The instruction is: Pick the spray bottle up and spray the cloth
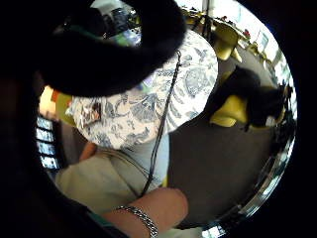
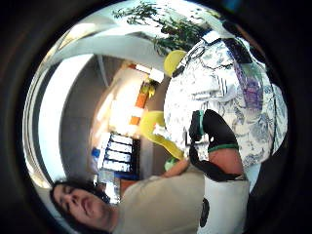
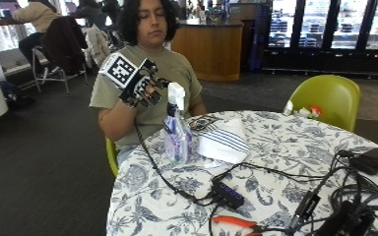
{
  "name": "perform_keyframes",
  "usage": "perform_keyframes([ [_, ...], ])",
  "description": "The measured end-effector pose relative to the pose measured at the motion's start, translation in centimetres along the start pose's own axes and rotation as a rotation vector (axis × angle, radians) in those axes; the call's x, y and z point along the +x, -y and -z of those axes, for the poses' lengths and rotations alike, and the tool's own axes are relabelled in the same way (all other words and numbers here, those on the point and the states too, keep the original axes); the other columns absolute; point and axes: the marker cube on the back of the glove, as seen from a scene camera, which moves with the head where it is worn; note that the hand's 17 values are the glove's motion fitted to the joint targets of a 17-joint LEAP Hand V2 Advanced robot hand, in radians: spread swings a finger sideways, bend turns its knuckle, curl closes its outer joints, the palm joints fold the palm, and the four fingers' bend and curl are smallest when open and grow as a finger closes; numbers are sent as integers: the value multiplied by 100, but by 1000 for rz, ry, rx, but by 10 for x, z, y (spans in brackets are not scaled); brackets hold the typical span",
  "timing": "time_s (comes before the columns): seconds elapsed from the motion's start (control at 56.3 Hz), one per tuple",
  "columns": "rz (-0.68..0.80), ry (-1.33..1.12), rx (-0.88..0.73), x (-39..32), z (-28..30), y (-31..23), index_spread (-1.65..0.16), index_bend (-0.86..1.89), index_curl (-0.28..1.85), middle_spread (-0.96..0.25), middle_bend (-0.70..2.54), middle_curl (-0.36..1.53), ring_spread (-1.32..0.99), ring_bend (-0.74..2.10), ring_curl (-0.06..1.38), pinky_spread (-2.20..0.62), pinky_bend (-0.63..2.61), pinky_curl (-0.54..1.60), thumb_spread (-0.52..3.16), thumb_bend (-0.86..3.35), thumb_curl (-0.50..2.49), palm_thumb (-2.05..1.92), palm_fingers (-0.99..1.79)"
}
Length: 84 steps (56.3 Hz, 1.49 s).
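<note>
Your gloved right hand (image 3: 139, 84) is raised in the air, fingers (image 3: 151, 96) loosely curled and holding nothing. The spray bottle (image 3: 176, 129) stands upright just below and beside those fingers, long axis vertical, its white head level with them; which way the nozzle points is hard to make out. The striped cloth (image 3: 224, 140) lies folded on the worktop (image 3: 287, 147) just beyond the bottle

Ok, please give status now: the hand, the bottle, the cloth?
Right hand raised beside spray bottle, fingers loosely curled, holding nothing. Bottle upright on table. Cloth beside it. Nothing between hand and bottle.
</note>
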Motion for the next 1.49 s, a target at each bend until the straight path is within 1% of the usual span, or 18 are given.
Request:
perform_keyframes([
  [0.036, -14, 12, 28, 3, -3, 3, -30, 7, 16, 4, 25, 34, -2, 53, 34, 21, 34, 34, 115, 14, 42, 70, 53],
  [0.124, -181, 28, 317, 3, -14, 27, -29, 8, 15, 5, 23, 34, -1, 55, 35, 19, 41, 35, 113, 12, 44, 74, 57],
  [0.195, -75, 49, 236, 6, -16, 16, -29, 8, 15, 5, 22, 34, -2, 56, 35, 17, 44, 36, 111, 10, 45, 77, 62],
  [0.266, -82, 82, 213, 4, -18, 14, -28, 7, 14, 4, 20, 34, -4, 59, 36, 12, 53, 38, 110, 9, 46, 81, 74],
  [0.355, -14, 79, 306, 9, -24, 28, -27, 7, 15, 1, 21, 36, -8, 61, 37, 2, 59, 40, 108, 7, 47, 83, 88],
  [0.391, -23, 78, 325, 10, -26, 33, -26, 7, 15, -1, 23, 37, -9, 61, 37, -5, 62, 40, 107, 6, 48, 84, 99],
  [0.462, -131, 99, 310, 9, -30, 38, -26, 9, 16, -5, 24, 39, -12, 62, 39, -15, 66, 42, 103, 5, 50, 88, 111],
  [0.515, -128, 112, 317, 12, -33, 43, -26, 11, 18, -7, 25, 41, -13, 63, 41, -20, 68, 43, 98, 5, 52, 93, 117],
  [0.568, -112, 136, 230, 13, -34, 38, -27, 15, 20, -10, 28, 44, -15, 65, 43, -23, 69, 44, 94, 5, 54, 97, 122],
  [0.675, -52, 142, 478, 19, -41, 61, -27, 20, 25, -15, 37, 50, -18, 73, 48, -23, 76, 48, 96, 6, 56, 102, 130],
  [0.746, -70, 106, 550, 21, -43, 69, -28, 21, 28, -18, 41, 54, -19, 79, 51, -22, 81, 51, 96, 2, 57, 99, 127],
  [0.799, -104, 70, 573, 22, -44, 77, -28, 19, 30, -19, 42, 56, -20, 80, 53, -22, 83, 53, 96, -2, 56, 95, 115],
  [0.941, -141, 97, 535, 25, -51, 95, -28, 15, 33, -19, 39, 59, -20, 77, 55, -22, 72, 52, 97, -4, 53, 86, 101],
  [0.959, -144, 104, 530, 26, -52, 97, -28, 12, 32, -18, 37, 58, -20, 74, 54, -22, 70, 51, 97, -4, 52, 85, 94],
  [1.083, -112, 186, 438, 33, -59, 114, -26, 5, 28, -15, 33, 57, -17, 72, 53, -20, 66, 49, 98, -3, 51, 83, 88],
  [1.261, -149, 208, 562, 39, -64, 149, -23, 5, 23, -9, 31, 53, -12, 67, 48, -7, 55, 43, 97, -3, 50, 84, 76],
  [1.403, -115, 235, 448, 45, -64, 156, -22, 6, 20, -5, 27, 49, -10, 67, 46, -2, 51, 41, 95, -3, 49, 84, 71],
  [1.492, -128, 251, 469, 49, -66, 169, -22, 6, 18, -3, 25, 47, -9, 68, 45, 0, 49, 39, 94, -3, 49, 84, 69],
])
